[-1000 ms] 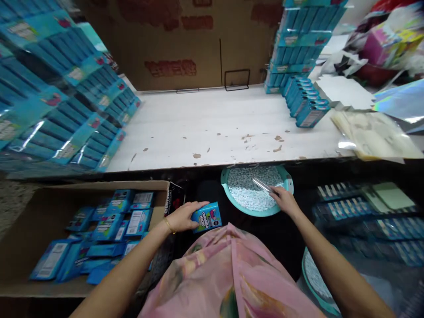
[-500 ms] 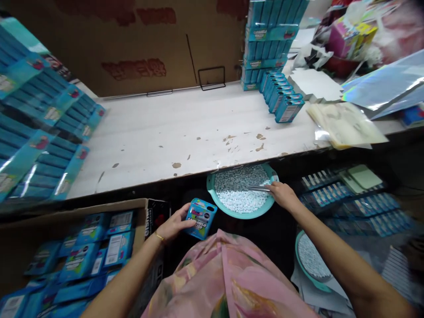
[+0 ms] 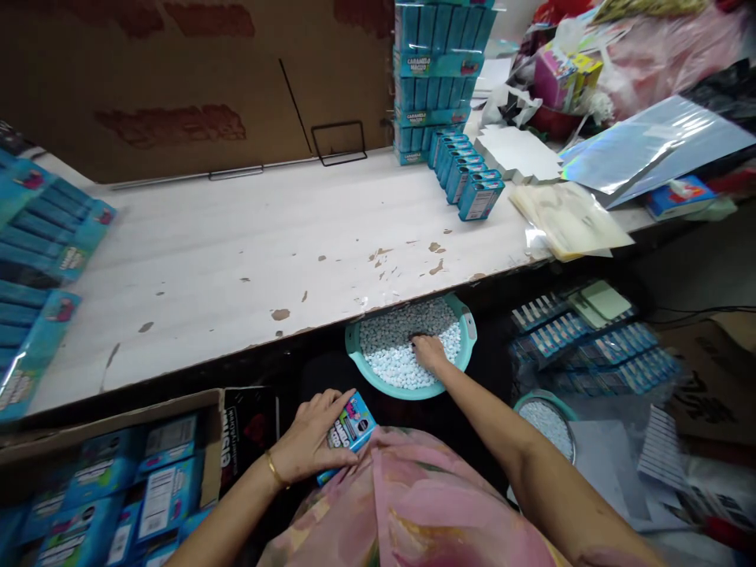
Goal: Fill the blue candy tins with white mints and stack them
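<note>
My left hand (image 3: pixel 313 437) is closed around a small blue candy box (image 3: pixel 353 425) with "Caramelo" lettering, held tilted near my lap. Its lower part is covered by my fingers. Below the table's front edge is a turquoise basin (image 3: pixel 378 387), filled with small pale candies (image 3: pixel 402 362). My right hand (image 3: pixel 431 354) reaches into it with fingers closed and their tips down among the candies. The slim silver scoop it held a moment earlier is hidden by the hand and candies.
A carton (image 3: pixel 213 449) of blue boxes stands at lower left. Several boxes (image 3: pixel 481 197) line the white table (image 3: pixel 236 244) beside wrapped stacks (image 3: pixel 437 63). Plastic sheets (image 3: pixel 570 220) overhang its edge. At right are a second bowl (image 3: pixel 552 403) and wrapped packs (image 3: pixel 614 362).
My right hand has moved left and down into the candies, and the silver scoop has gone out of sight. My left hand has lowered the box toward my lap. The view has turned right.
</note>
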`<state>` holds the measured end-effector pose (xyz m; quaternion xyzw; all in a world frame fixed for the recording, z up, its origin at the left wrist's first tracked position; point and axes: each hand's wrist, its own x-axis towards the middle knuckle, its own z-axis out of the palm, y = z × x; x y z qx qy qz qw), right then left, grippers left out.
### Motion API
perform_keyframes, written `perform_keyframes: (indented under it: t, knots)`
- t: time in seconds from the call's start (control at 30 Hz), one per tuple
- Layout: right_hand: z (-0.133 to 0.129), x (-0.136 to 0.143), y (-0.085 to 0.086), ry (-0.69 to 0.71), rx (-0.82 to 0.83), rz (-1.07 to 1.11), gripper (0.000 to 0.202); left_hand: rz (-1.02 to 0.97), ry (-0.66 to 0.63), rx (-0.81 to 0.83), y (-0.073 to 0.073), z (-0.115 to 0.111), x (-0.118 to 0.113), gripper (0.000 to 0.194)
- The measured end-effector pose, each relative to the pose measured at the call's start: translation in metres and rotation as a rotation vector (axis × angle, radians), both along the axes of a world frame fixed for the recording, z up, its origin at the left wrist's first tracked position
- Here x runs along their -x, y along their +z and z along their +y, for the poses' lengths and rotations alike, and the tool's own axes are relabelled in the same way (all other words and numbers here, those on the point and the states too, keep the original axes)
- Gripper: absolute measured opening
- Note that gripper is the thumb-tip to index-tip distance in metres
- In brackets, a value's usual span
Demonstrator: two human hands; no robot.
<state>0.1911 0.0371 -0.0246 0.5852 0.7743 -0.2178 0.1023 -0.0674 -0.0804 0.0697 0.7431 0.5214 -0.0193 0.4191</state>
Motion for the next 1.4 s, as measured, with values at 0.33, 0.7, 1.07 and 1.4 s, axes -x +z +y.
perform_keyframes:
  t: [0.33, 0.7, 1.07, 1.4]
  knots:
    - [0.002, -0.023, 0.002, -0.079, 0.013, 0.353, 0.032, -0.571, 0.154, 0.355, 0.006, 0.016, 0.005, 0.091]
    - [0.005, -0.065, 0.075, -0.092, -0.014, 0.577, 0.029, -0.914, 0.48, 0.526, -0.026, 0.042, -0.063, 0.059]
    - [0.017, -0.055, 0.151, 0.123, -0.027, 0.302, 0.028, -0.486, 0.418, -0.231, -0.051, 0.098, -0.081, 0.054]
    - [0.015, -0.008, 0.181, 0.393, -0.19, -0.17, 0.024, -0.394, 0.283, -0.396, -0.056, 0.094, -0.088, 0.051]
